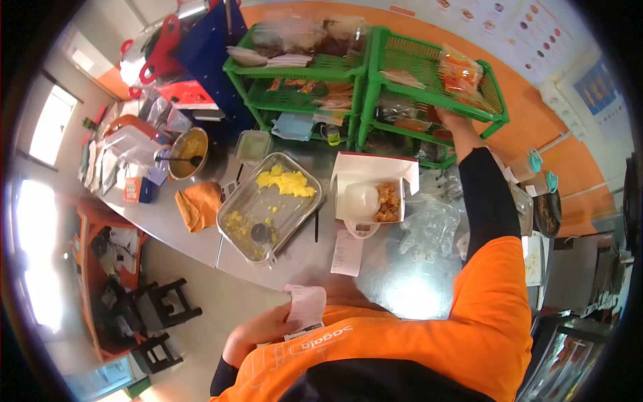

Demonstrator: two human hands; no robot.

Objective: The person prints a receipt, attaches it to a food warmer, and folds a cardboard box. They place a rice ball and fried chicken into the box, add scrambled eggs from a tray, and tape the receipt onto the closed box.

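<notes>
My left hand is closed on a paper receipt, close to my orange shirt. My right hand reaches into the middle level of the right green rack; its fingers are hidden under the top basket. Packets in clear plastic lie on that level, near the hand. On the counter, an open cardboard box holds a white mound of rice and brown fried pieces. It rests on a small white scale. Another receipt lies just in front of the scale.
A metal tray with yellow scrambled egg stands left of the box. Further left are an orange cloth and a metal bowl with a ladle. Clear plastic bags lie right of the box. Another green rack stands behind.
</notes>
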